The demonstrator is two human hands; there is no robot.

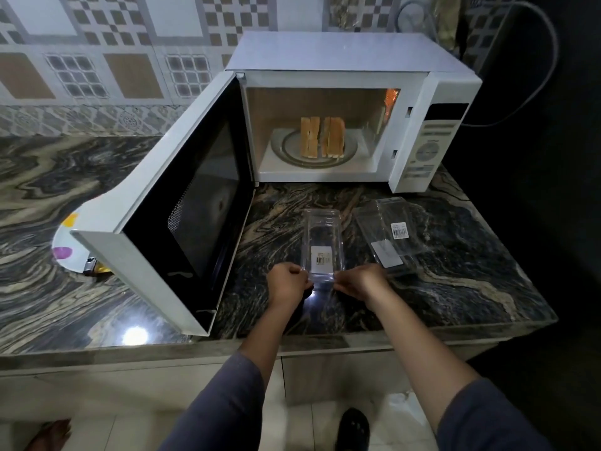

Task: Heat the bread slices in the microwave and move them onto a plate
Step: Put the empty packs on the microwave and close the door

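Note:
Several bread slices (322,137) stand on edge on the glass turntable (286,148) inside the white microwave (341,56), whose door (182,209) hangs wide open to the left. In front of it, on the marbled counter, lies a clear plastic container (322,236) with a barcode label. My left hand (287,283) pinches its near left corner and my right hand (361,281) pinches its near right corner. A white plate (66,252) with coloured dots lies on the counter left of the door, partly hidden by it.
A second clear plastic container or lid (388,236) with labels lies to the right of the first. The counter edge (292,346) runs just below my wrists. A power cable (549,60) loops behind the microwave at the right.

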